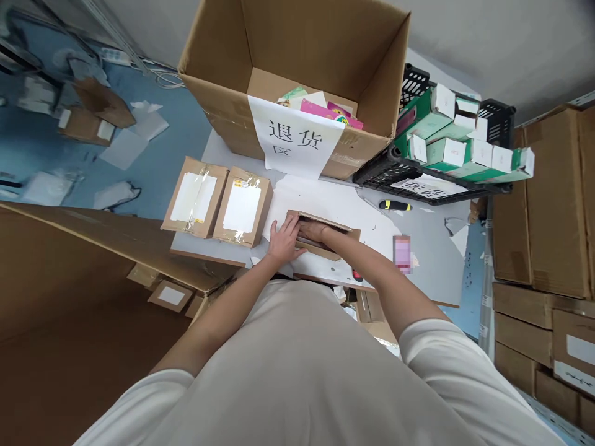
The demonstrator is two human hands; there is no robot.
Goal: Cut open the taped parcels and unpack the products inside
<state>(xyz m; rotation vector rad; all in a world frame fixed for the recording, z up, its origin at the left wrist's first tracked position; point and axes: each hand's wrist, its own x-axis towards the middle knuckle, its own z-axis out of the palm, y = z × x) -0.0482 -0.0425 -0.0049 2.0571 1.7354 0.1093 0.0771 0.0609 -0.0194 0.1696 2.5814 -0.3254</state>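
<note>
A small open cardboard box [320, 249] lies on the white table in front of me. My left hand [282, 240] holds its left end, fingers extended over the edge and thumb along the near side. My right hand [312, 231] reaches into the box opening from the right. Its fingers are partly hidden inside, so whether they grip anything does not show. To the left stand two taped cardboard parcels with blank-looking white labels, an outer parcel [211, 176] and an inner parcel [256, 191].
Behind is a big open carton [223, 118] with a paper sign and colourful packets inside. A black crate [381, 173] holds several green-and-white boxes. A yellow-and-black cutter [395, 205] and a blurred pink item [402, 254] lie on the table [437, 266]. Stacked cartons [558, 204] stand right.
</note>
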